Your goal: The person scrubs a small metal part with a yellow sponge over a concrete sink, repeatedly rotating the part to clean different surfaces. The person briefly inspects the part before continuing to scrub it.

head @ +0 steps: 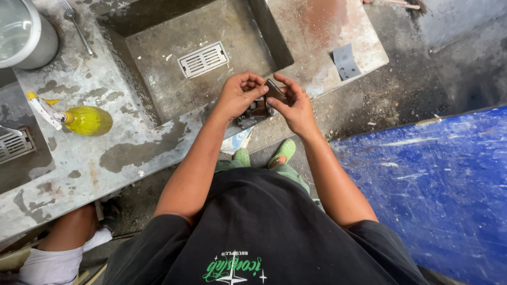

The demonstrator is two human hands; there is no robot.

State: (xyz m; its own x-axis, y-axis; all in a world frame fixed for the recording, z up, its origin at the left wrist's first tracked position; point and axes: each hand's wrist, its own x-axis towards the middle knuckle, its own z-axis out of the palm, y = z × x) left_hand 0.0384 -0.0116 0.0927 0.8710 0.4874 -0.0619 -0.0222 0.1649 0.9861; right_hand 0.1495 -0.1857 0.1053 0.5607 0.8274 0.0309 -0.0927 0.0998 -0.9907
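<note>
Now both hands meet over the near rim of the sink [158, 58], at the edge of the stained desk [105, 153]. The left hand [237, 95] curls its fingers around a small dark metal part [259, 110], gripping it from the left, while the right hand [296, 108] presses a dark sanding piece [274, 89] against its top, thumb and fingers closed on it. This looks like rubbing or sanding the part by hand, mid-stroke. A next move would call for a firm hold with the left grip and steady, even pressure from the right. A grey abrasive sheet [346, 60] lies to the right on the desk, a yellow spray bottle [84, 120] well apart to the left, a fork [76, 24] and pot [24, 31] at the far left.
</note>
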